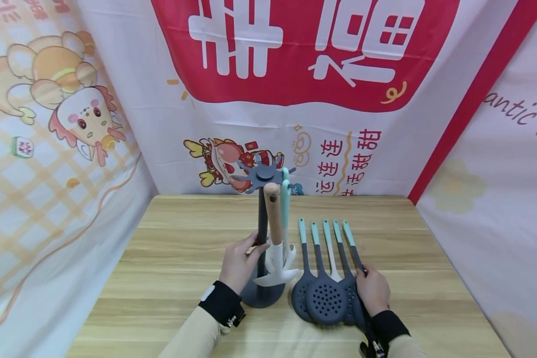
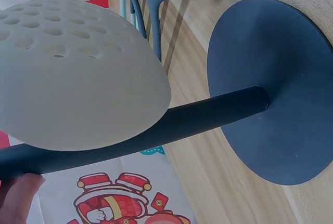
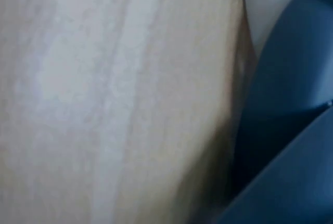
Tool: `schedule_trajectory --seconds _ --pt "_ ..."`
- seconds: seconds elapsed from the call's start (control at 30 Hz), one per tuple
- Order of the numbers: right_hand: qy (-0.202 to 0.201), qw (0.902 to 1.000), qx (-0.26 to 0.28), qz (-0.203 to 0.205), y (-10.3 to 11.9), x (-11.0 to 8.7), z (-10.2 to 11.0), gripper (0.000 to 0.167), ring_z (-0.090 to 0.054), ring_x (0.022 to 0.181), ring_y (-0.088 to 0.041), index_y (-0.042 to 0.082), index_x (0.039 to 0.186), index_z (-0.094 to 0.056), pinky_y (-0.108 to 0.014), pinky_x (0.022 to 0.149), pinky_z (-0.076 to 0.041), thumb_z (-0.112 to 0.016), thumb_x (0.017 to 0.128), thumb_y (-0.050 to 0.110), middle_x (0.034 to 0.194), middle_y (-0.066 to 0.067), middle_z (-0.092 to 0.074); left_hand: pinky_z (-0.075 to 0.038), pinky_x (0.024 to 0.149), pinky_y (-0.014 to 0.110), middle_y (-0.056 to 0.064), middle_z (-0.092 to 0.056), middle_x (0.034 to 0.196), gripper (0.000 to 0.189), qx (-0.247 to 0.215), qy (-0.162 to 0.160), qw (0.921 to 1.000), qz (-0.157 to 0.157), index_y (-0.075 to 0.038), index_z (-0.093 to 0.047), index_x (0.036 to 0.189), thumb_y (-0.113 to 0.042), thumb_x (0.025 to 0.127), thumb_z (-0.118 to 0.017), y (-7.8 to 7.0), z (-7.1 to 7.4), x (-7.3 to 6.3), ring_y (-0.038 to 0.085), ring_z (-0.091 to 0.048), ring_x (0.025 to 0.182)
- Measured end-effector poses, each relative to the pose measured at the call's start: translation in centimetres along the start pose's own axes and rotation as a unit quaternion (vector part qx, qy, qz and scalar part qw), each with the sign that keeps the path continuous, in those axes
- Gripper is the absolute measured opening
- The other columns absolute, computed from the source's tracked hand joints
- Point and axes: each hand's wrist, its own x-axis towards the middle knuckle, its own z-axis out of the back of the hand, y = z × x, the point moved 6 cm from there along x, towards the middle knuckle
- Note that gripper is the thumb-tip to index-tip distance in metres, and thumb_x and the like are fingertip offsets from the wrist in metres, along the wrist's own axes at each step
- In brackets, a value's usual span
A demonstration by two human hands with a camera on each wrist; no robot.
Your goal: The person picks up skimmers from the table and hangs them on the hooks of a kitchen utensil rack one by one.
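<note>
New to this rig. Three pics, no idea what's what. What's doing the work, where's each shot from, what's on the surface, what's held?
No machine here: a person works with two bare hands. The wide picture comes from a head camera looking forward and down. The one showing a pale utensil head with holes is from the left wrist; the blurry one, mostly wood, is from the right wrist.

On the wooden table stands a dark utensil stand, with a wooden-handled utensil among those hanging on it. Beside it lie five teal-handled utensils.

The left hand holds the stand's pole; the right hand grips the rightmost utensil.
</note>
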Motion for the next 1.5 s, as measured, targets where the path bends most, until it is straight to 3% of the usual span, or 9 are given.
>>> schedule_trajectory --seconds 0.27,0.47,0.63,0.93,1.27,1.5 --pt "-0.083 0.9944 0.056 0.035 0.0 -0.8 1.9 0.035 -0.066 0.081 -0.04 -0.005 0.121 -0.065 -0.045 0.059 -0.048 -0.057 0.097 0.019 0.101 -0.028 -0.07 -0.063 0.068 0.027 0.009 -0.077 0.101 0.029 -0.01 -0.018 0.9998 0.002 -0.008 -0.071 0.119 -0.013 0.09 -0.072 0.0 0.3 0.1 0.025 -0.074 0.094" --pt "-0.11 0.9875 0.107 0.037 2.2 -1.7 4.2 0.035 -0.062 0.071 -0.029 -0.007 0.125 -0.062 -0.027 0.053 -0.041 -0.059 0.099 0.017 0.101 -0.026 -0.07 -0.063 0.067 0.027 0.009 -0.077 0.1 0.029 -0.005 -0.025 0.9997 -0.003 -0.008 -0.072 0.117 -0.014 0.089 -0.072 0.0 0.3 0.1 0.025 -0.074 0.093" --pt "-0.121 0.978 0.165 0.04 4.8 -2.9 6.2 0.037 -0.052 0.066 -0.016 -0.003 0.128 -0.061 -0.022 0.05 -0.04 -0.057 0.102 0.022 0.096 -0.019 -0.067 -0.063 0.068 0.027 0.01 -0.077 0.101 0.031 -0.013 -0.027 0.9996 -0.002 -0.007 -0.072 0.119 -0.014 0.089 -0.073 -0.2 0.4 0.1 0.026 -0.074 0.094" --pt "-0.151 0.9394 0.281 0.126 9.6 -6.7 8.7 0.028 -0.045 0.057 -0.006 -0.001 0.122 -0.067 -0.018 0.045 -0.04 -0.064 0.096 0.008 0.081 -0.006 -0.059 -0.062 0.068 0.027 0.011 -0.077 0.1 0.033 -0.029 -0.032 0.999 -0.006 -0.006 -0.072 0.119 -0.01 0.086 -0.075 0.0 0.3 0.0 0.026 -0.074 0.094" --pt "-0.18 0.9074 0.317 0.209 13.1 -10.0 10.6 0.025 -0.044 0.058 -0.005 -0.001 0.116 -0.07 -0.017 0.046 -0.039 -0.065 0.092 -0.004 0.075 0.005 -0.054 -0.062 0.07 0.028 0.009 -0.077 0.098 0.029 -0.048 -0.045 0.9978 -0.009 -0.005 -0.074 0.113 -0.009 0.084 -0.077 0.0 0.3 0.0 0.024 -0.074 0.093" --pt "-0.185 0.8828 0.336 0.271 14.7 -11.8 11.4 0.028 -0.055 0.066 -0.002 -0.003 0.115 -0.07 -0.013 0.053 -0.047 -0.065 0.088 -0.012 0.087 0.002 -0.067 -0.062 0.073 0.03 0.006 -0.077 0.095 0.027 -0.036 -0.051 0.998 -0.013 -0.008 -0.075 0.11 -0.016 0.085 -0.077 -0.1 0.3 -0.1 0.02 -0.074 0.091"
